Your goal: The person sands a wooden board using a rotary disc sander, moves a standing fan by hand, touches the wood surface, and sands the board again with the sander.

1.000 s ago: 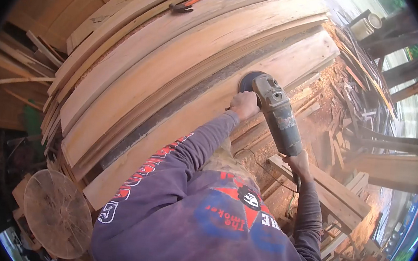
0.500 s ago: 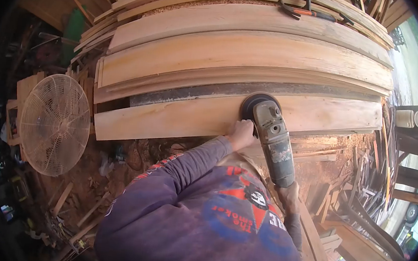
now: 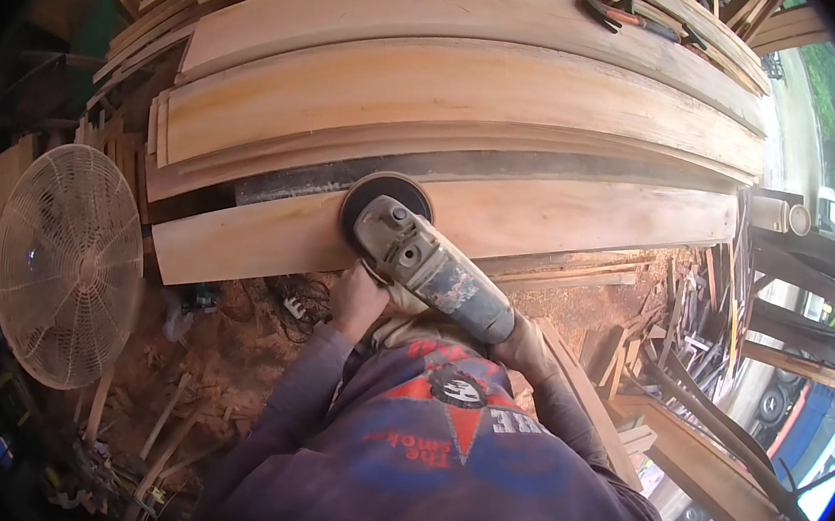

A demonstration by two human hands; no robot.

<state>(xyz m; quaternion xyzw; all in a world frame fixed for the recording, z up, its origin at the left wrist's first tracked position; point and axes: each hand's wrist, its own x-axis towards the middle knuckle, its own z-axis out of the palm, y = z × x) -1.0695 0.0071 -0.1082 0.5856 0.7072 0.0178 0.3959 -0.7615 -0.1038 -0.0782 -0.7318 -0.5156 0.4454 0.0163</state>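
Note:
A grey, worn angle grinder (image 3: 446,281) lies slantwise in front of my body, its round dark disc (image 3: 356,204) against the left half of the nearest plank (image 3: 582,219). My left hand (image 3: 357,300) is closed near the grinder's head, around what looks like its side handle, mostly hidden by the fingers. At the rear end of the tool body, my right hand (image 3: 524,349) is wrapped round the grip.
Stacked boards (image 3: 454,88) lie beyond the plank, with an orange-and-black hammer (image 3: 627,17) on top. A round fan (image 3: 70,267) stands at the left. Wood scraps and sawdust cover the ground; timber beams (image 3: 718,480) are at the lower right.
The grinder has moved left along the nearest plank, both hands going with it, and its body now slants more. The view has turned, and the fan has come fully into sight.

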